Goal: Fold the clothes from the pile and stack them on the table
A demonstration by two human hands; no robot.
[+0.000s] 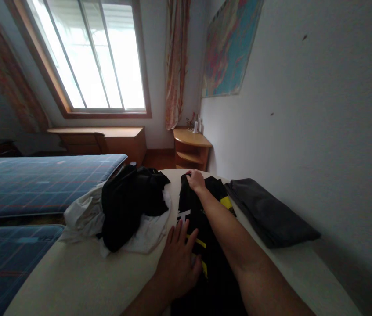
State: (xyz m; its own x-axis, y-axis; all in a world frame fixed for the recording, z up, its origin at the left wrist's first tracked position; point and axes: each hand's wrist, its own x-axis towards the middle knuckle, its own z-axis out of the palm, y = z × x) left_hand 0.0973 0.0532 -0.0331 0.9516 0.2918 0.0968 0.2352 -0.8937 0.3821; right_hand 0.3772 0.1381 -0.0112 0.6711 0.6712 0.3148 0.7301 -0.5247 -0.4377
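Observation:
A black T-shirt (217, 267) with yellow and white print lies lengthwise in front of me on a cream-coloured round-edged table (83, 274). My left hand (181, 259) rests on its left side, palm down and fingers spread. At the shirt's far end, my right hand (195, 180) has its fingers closed on the fabric near the far left corner. My right forearm crosses over the shirt and hides part of it. A folded dark grey garment (271, 215) lies to the right, beside the shirt.
Left of the shirt sits a loose heap of black clothing (133, 202) over white clothing (148, 232). Blue plaid mattresses (41, 184) border the table on the left. A wall (320, 166) runs along the right; a corner shelf (192, 139) stands beyond the far edge.

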